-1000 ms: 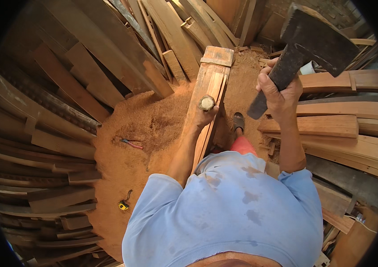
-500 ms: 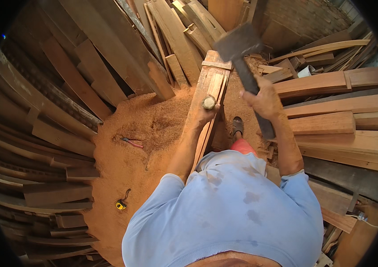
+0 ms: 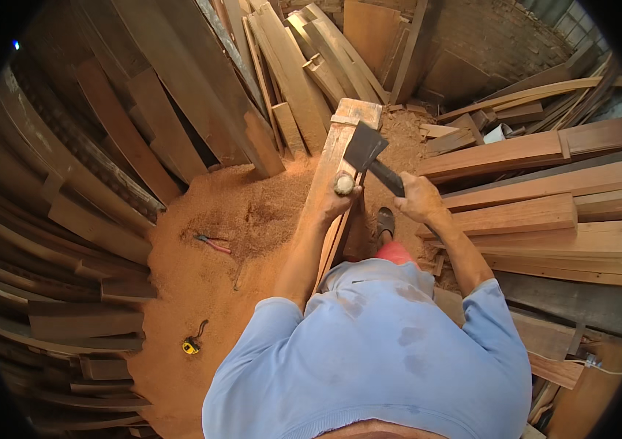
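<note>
My right hand is closed around the handle of a black mallet. The mallet's dark, blocky head is just beyond and slightly right of my left hand. In that left hand is a chisel, seen from above by the round, pale end of its handle; its blade is hidden. I cannot tell whether mallet and chisel touch. Beneath them runs a long, narrow wooden workbench, with a small crosspiece near its far end. A length of timber lies along the bench, partly covered by my hand and the mallet.
Sawdust covers the floor on the left, where red-handled pliers and a yellow tape measure lie. Planks lean along the left and far sides. Stacked boards rise close by on the right. My sandalled foot is beside the bench.
The mallet has come down and leftward, from raised over the bench's right side to near the chisel. My right hand moved with it; my left keeps its hold.
</note>
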`<state>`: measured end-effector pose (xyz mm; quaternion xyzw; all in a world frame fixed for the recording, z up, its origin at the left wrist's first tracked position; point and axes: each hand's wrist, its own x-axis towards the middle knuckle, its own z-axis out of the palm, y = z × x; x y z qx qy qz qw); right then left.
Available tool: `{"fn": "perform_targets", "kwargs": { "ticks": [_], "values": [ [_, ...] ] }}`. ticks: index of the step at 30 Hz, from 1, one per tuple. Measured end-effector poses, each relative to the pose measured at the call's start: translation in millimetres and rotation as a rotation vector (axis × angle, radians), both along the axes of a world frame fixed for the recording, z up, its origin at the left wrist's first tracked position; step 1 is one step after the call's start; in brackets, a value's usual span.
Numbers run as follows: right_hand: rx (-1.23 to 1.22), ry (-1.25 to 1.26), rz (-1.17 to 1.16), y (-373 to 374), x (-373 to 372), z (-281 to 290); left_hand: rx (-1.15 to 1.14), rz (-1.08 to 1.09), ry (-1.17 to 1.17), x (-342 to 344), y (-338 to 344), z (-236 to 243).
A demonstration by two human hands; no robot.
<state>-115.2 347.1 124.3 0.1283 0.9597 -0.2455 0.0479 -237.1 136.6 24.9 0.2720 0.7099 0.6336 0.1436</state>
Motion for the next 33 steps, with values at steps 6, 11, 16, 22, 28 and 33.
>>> {"fn": "perform_targets", "kwargs": {
  "ticks": [6,11,16,22,28,33],
  "values": [
    [-0.382,0.634,-0.063,-31,-8,124,-0.003,-0.025,-0.2,-2,-18,-22],
    [-0.53,1.207,0.026,-54,-37,134,0.011,-0.012,-0.144,-2,-14,-18],
    [0.067,0.122,0.113,-20,3,17,-0.12,-0.024,-0.082,4,-12,7],
    [-0.368,0.134,-0.154,-13,31,-27,-0.173,-0.052,-0.148,0,-11,-23],
    [-0.694,0.057,-0.285,-10,27,-18,-0.439,0.229,0.334,11,-37,-73],
    [-0.571,0.03,-0.187,22,-11,-16,-0.745,0.417,0.202,63,-76,-113]
  ]
}}
